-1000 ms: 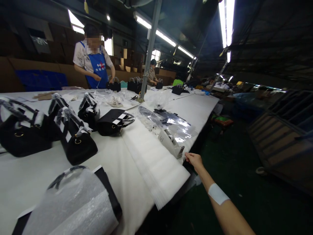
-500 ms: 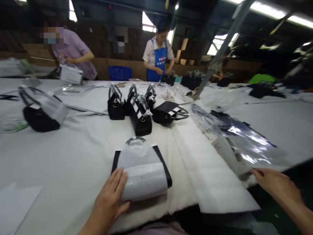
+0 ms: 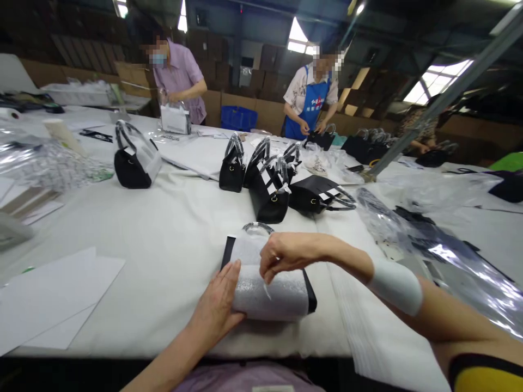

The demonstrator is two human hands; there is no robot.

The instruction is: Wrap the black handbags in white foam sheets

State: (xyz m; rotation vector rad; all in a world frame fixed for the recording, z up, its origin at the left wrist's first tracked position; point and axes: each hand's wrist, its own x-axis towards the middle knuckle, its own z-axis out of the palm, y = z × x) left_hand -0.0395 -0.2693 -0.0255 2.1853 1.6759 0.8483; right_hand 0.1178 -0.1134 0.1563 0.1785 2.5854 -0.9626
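A black handbag (image 3: 311, 291) lies on the cloth-covered table in front of me, wrapped in a white foam sheet (image 3: 281, 299). Its film-covered handle (image 3: 258, 227) points away from me. My left hand (image 3: 218, 296) rests open on the left side of the wrapped bag, fingers stretched over the foam and thumb along the near edge. Over the middle of the foam my right hand (image 3: 278, 258) pinches a thin clear strip (image 3: 267, 292) that looks like tape. The strip hangs down at the foam; whether it is stuck there I cannot tell.
Several black handbags (image 3: 267, 190) stand beyond the wrapped one. Another partly wrapped handbag (image 3: 134, 158) stands to the left. White sheets (image 3: 61, 299) lie at the near left, stacked foam sheets (image 3: 368, 326) at the right, beside clear plastic bags (image 3: 445, 256). Co-workers (image 3: 312, 100) stand across the table.
My right hand has come from the table's right edge to above the wrapped handbag, with the strip in its fingers. My left hand stays on the bag. The view has swung left.
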